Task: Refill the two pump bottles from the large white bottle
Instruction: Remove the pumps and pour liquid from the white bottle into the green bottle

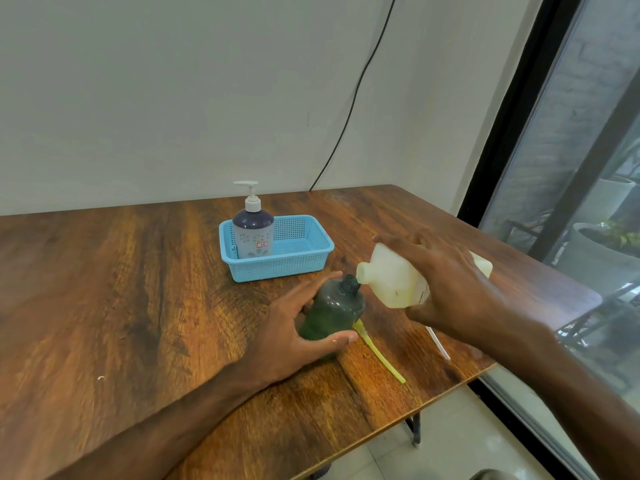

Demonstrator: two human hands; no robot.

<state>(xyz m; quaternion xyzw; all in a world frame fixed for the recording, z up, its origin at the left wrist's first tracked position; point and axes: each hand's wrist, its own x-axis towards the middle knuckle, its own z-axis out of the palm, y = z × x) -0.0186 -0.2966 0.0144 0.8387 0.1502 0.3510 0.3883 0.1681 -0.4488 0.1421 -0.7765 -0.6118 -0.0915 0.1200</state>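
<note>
Green pump bottle (332,315), pump off, leans on the desk (138,289), the left grip (298,336) curled round it to steady its neck. The right grip (446,289) wraps the large white bottle (391,275), tipped so spout meets neck. Beyond, the second pump bottle (252,233) stands in the blue basket (304,251).

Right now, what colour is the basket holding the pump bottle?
The basket is light blue; head view.

blue basket (304,261), green bottle (329,317), cream bottle (391,278)

Pump bottle (252,230) stands in basket (298,261) behind open bottle (332,313).
</note>
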